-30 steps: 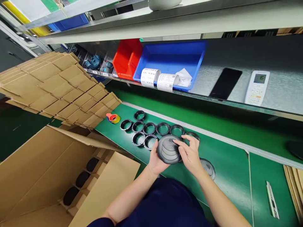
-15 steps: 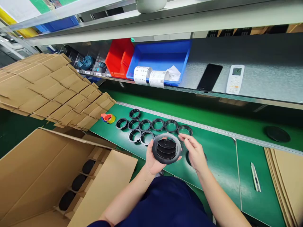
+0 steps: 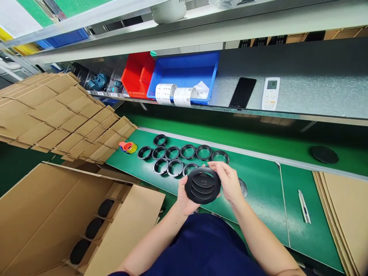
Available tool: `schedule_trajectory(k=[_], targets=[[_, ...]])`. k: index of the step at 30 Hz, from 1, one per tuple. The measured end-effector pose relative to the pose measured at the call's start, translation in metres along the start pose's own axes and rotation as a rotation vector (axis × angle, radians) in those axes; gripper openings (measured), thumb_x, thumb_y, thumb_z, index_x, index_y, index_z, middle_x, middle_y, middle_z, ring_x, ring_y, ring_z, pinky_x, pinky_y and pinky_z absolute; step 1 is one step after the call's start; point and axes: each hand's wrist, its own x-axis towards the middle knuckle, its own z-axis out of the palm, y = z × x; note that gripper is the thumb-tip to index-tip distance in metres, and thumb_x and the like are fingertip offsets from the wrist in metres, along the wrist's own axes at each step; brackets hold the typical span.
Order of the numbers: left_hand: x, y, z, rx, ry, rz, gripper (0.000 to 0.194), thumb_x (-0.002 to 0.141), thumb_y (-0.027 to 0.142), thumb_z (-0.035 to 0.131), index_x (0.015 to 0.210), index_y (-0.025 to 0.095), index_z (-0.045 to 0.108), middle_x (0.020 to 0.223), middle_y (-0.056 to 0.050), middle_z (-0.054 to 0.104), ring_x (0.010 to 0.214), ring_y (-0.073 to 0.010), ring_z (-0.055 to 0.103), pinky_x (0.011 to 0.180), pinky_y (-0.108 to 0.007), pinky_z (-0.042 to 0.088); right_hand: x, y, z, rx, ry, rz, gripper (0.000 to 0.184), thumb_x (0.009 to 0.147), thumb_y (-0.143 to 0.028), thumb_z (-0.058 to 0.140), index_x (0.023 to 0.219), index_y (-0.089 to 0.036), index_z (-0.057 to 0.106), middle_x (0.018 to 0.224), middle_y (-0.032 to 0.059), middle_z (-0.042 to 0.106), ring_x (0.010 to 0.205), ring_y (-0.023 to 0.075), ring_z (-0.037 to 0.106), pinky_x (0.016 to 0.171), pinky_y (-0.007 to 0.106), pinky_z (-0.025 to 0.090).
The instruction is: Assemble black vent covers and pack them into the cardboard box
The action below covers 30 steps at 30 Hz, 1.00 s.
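A round black louvred vent cover [image 3: 202, 185] is held above the green bench [image 3: 258, 184], face up. My left hand [image 3: 183, 194] grips its left edge from below. My right hand [image 3: 227, 181] is closed on its right and top rim. Just behind it, several black plastic rings [image 3: 172, 153] lie in two rows on the bench. Another dark round part [image 3: 243, 187] lies on the bench, partly hidden behind my right hand.
An open cardboard box [image 3: 57, 222] with dividers holds black parts at the lower left, with stacked cardboard dividers [image 3: 57, 115] behind. A tape roll [image 3: 128, 147], a blue bin [image 3: 184, 73], red bin [image 3: 136, 74], phone [image 3: 242, 92] and remote [image 3: 270, 93] are on the shelf. A black disc [image 3: 324, 154] and a pen-like tool [image 3: 303, 201] lie right.
The vent cover was turned from its smooth back to its louvred face. My right hand let go for a moment and has closed on the rim again.
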Motion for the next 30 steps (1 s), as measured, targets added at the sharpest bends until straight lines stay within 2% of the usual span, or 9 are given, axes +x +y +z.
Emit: schedule_trajectory(k=[2,4,7,9,12,14,16,21,30], targets=[[-0.001,-0.004,-0.002,0.041,0.002,0.017,0.055,0.081,0.052,0.069,0.123,0.015,0.065,0.131,-0.013,0.062,0.133,-0.0367,0.045,0.115,-0.051,0.03,0.001,0.0,0.003,-0.029,-0.032,0.004,0.034,0.084,-0.053,0.069,0.083,-0.02,0.066,0.086,0.0054,0.069,0.081,0.0216,0.064,0.075,0.033,0.052],[-0.001,-0.006,-0.004,0.069,0.009,0.035,0.053,0.082,0.051,0.07,0.12,0.015,0.067,0.129,-0.013,0.063,0.133,-0.0356,0.045,0.116,-0.049,0.03,0.002,0.002,0.008,-0.055,0.012,-0.006,0.034,0.081,-0.053,0.072,0.078,-0.02,0.064,0.082,0.0043,0.068,0.077,0.0209,0.063,0.071,0.032,0.051],[0.0,-0.006,-0.003,0.066,0.005,0.063,0.051,0.081,0.049,0.072,0.122,0.018,0.066,0.128,-0.01,0.064,0.134,-0.0344,0.045,0.117,-0.049,0.028,0.005,0.005,0.012,-0.058,0.091,0.02,0.04,0.087,-0.057,0.063,0.074,-0.019,0.063,0.074,0.0029,0.066,0.071,0.0196,0.062,0.068,0.031,0.051],[0.001,-0.003,0.001,0.03,0.007,0.04,0.052,0.083,0.05,0.071,0.125,0.02,0.063,0.132,-0.01,0.061,0.135,-0.0355,0.044,0.116,-0.054,0.028,0.008,0.006,0.008,-0.061,0.124,0.047,0.044,0.092,-0.059,0.052,0.081,-0.019,0.066,0.069,0.0017,0.063,0.067,0.0192,0.06,0.067,0.032,0.051],[0.005,0.004,0.011,-0.069,0.07,-0.037,0.05,0.091,0.058,0.058,0.123,0.02,0.063,0.137,-0.013,0.057,0.134,-0.0378,0.043,0.112,-0.064,0.029,0.01,0.007,-0.004,-0.207,0.122,-0.146,0.044,0.098,-0.054,0.042,0.095,-0.02,0.069,0.087,0.0061,0.065,0.088,0.0229,0.062,0.085,0.039,0.05],[0.008,0.008,0.016,-0.137,0.12,-0.06,0.048,0.094,0.059,0.051,0.117,0.019,0.065,0.134,-0.013,0.058,0.132,-0.037,0.046,0.111,-0.065,0.03,0.008,0.007,-0.012,-0.432,0.06,-0.353,0.043,0.1,-0.05,0.04,0.095,-0.023,0.073,0.111,0.0093,0.061,0.112,0.0272,0.053,0.102,0.049,0.04],[0.011,0.01,0.02,-0.172,0.15,-0.051,0.045,0.096,0.057,0.049,0.111,0.018,0.066,0.127,-0.013,0.062,0.129,-0.0349,0.05,0.111,-0.062,0.032,0.007,0.009,-0.017,-0.613,-0.044,-0.462,0.044,0.101,-0.047,0.037,0.094,-0.027,0.075,0.126,0.0086,0.054,0.125,0.0303,0.041,0.109,0.055,0.03],[0.016,0.006,0.019,-0.144,0.136,-0.072,0.048,0.098,0.057,0.044,0.113,0.016,0.064,0.123,-0.014,0.063,0.125,-0.0374,0.053,0.108,-0.063,0.035,0.012,0.015,-0.018,-0.637,-0.193,-0.437,0.052,0.103,-0.044,0.028,0.091,-0.027,0.076,0.135,0.0061,0.05,0.133,0.031,0.031,0.112,0.058,0.028],[0.022,0.003,0.015,-0.162,0.135,-0.088,0.049,0.099,0.056,0.04,0.117,0.016,0.062,0.133,-0.016,0.057,0.129,-0.0367,0.049,0.109,-0.062,0.034,0.016,0.021,-0.023,-0.622,-0.219,-0.431,0.055,0.103,-0.05,0.026,0.092,-0.025,0.073,0.133,0.007,0.052,0.134,0.0303,0.031,0.113,0.057,0.029]])
